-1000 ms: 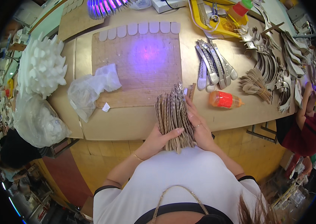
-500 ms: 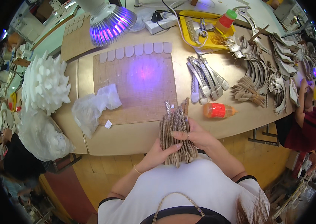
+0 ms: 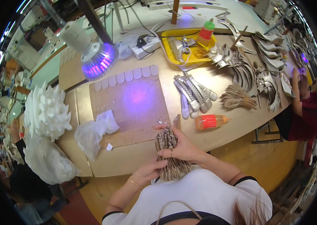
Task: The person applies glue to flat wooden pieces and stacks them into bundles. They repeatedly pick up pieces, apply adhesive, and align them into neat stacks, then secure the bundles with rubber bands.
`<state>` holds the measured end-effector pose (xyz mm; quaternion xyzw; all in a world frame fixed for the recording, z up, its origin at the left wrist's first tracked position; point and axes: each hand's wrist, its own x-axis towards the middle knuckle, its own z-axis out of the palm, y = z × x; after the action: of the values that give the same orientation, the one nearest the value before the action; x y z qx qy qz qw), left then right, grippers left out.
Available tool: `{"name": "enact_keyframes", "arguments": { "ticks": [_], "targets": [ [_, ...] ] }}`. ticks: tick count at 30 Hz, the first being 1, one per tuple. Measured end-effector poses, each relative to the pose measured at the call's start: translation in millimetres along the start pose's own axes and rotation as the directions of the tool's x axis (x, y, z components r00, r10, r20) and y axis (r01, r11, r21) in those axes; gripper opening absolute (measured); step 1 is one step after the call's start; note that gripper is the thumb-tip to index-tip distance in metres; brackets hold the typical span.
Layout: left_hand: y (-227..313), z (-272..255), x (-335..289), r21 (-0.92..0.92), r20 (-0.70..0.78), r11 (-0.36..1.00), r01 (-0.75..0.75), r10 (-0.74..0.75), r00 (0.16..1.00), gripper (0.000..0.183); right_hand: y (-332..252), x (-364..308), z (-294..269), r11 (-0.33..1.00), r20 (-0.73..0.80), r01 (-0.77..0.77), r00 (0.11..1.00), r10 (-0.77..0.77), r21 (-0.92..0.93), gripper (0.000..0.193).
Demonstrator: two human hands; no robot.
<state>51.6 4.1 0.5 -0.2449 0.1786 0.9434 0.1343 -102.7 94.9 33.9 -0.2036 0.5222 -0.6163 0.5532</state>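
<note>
A thick bundle of beige-brown braided straps (image 3: 167, 140) is upright in front of my chest, above the table's near edge. My right hand (image 3: 183, 148) wraps its far and right side, with the thumb pressed across the straps. My left hand (image 3: 149, 171) is closed at the lower left of the bundle, thumb and fingers against it; some fingertips are hidden. Just beyond the bundle, a small silvery piece (image 3: 161, 122) lies by the cardboard sheet (image 3: 143, 123). Right of the hands rests a glue bottle (image 3: 211, 122) with a red label, on its side.
Silver straps (image 3: 194, 93), a tied bundle of beige strips (image 3: 238, 96) and a yellow tray (image 3: 169, 60) lie farther right. A lit lamp (image 3: 98, 62) hangs over the back left. White foam (image 3: 48, 112) and plastic bags (image 3: 94, 133) stand left. A co-worker (image 3: 308, 112) sits at right.
My view has tilted and shifted. The bundle has tipped, showing its strap ends more, and my right hand has moved up around it. My left hand has slid toward its lower left.
</note>
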Motion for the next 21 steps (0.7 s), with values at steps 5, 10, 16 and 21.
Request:
{"name": "enact_keyframes", "arguments": {
  "ticks": [5,10,16,21],
  "targets": [
    [16,-30,15,0.373,0.113,0.913,-0.166,0.132,0.985,0.083,-8,9,3,0.995,-0.025,0.101,0.995,-0.101,-0.018,0.067],
    [20,-23,14,0.256,0.2,0.941,-0.223,0.174,0.964,0.077,-16,19,4,0.965,-0.096,0.257,0.961,-0.26,-0.048,0.063],
    [29,-9,31,0.536,0.035,0.81,-0.237,0.26,0.965,0.049,-21,27,-3,0.908,-0.093,0.284,0.941,-0.325,-0.307,0.059],
    [23,-8,49,0.347,-0.109,0.92,-0.179,0.23,0.967,0.04,-35,35,-27,0.382,0.046,0.181,0.941,-0.336,-0.906,0.084]
  ]
}}
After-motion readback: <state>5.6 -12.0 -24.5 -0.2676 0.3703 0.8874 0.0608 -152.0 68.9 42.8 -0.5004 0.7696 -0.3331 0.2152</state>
